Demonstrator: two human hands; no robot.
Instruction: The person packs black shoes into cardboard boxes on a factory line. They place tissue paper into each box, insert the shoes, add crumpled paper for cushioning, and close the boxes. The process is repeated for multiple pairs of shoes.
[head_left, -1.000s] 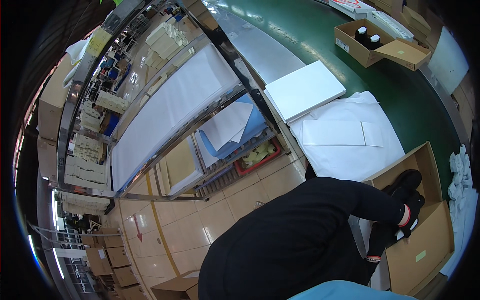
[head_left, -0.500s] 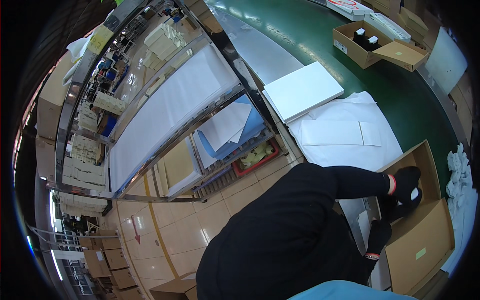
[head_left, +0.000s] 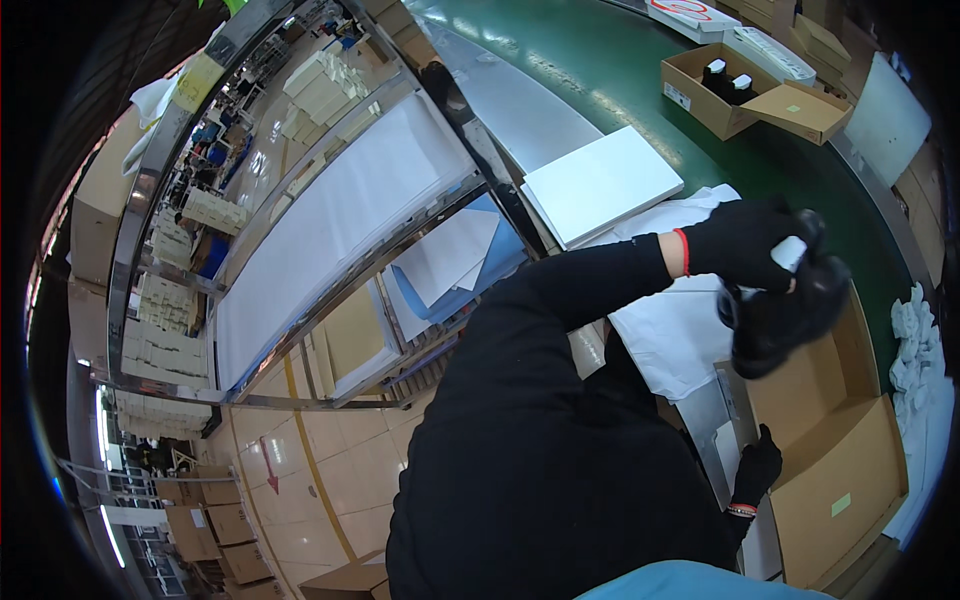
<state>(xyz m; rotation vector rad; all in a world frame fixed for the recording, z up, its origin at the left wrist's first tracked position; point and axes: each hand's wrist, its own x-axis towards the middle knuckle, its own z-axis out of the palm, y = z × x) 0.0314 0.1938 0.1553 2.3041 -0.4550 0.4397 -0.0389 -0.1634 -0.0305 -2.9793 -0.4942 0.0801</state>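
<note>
My left hand (head_left: pixel 745 245), in a black glove with a red band at the wrist, is closed around a pair of black shoes (head_left: pixel 790 320). A white piece (head_left: pixel 789 253) shows at the shoes beside the fingers. The pair hangs tilted above an open brown shoebox (head_left: pixel 855 355), whose inside shows bare cardboard. My right hand (head_left: pixel 757 472), also black-gloved, is closed at the box's near edge, one finger raised along it. Its grip is partly hidden. White wrapping paper (head_left: pixel 665 345) lies beside the box, under my left forearm.
A stack of white sheets (head_left: pixel 605 185) lies on the green table (head_left: pixel 600 60). Farther off stands another open box (head_left: pixel 710 105) with black shoes. Crumpled white paper (head_left: pixel 915 335) lies right of my box. A metal rack (head_left: pixel 340 240) with paper sheets stands to the left.
My left hand has lifted the black shoes out of the shoebox, up and slightly left. My right hand has stayed at the box's edge, with one finger now raised.
</note>
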